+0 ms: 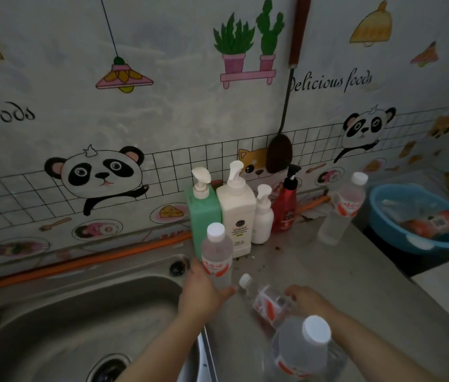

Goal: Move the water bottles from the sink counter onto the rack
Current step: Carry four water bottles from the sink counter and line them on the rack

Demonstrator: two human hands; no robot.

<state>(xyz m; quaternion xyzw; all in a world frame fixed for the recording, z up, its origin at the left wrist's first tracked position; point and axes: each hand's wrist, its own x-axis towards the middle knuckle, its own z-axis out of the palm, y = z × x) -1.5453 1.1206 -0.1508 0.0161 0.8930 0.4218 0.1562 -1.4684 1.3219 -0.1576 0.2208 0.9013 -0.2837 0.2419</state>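
Note:
Several clear water bottles with white caps and red labels are on the grey counter (336, 274). My left hand (202, 292) wraps around the base of an upright bottle (216, 256) beside the sink. My right hand (304, 299) grips the lower end of a bottle lying on its side (263, 299), cap pointing left. A third bottle (341, 209) stands upright at the back right. A fourth bottle (304, 354) stands close to the camera, in front of my right forearm. No rack is in view.
A steel sink (74, 326) fills the lower left. Pump bottles stand against the wall: green (204, 213), white (235, 210), small white (262, 216), red (285, 205). A blue basin (421, 219) with packets sits at the right. A brush (279, 155) hangs on the wall.

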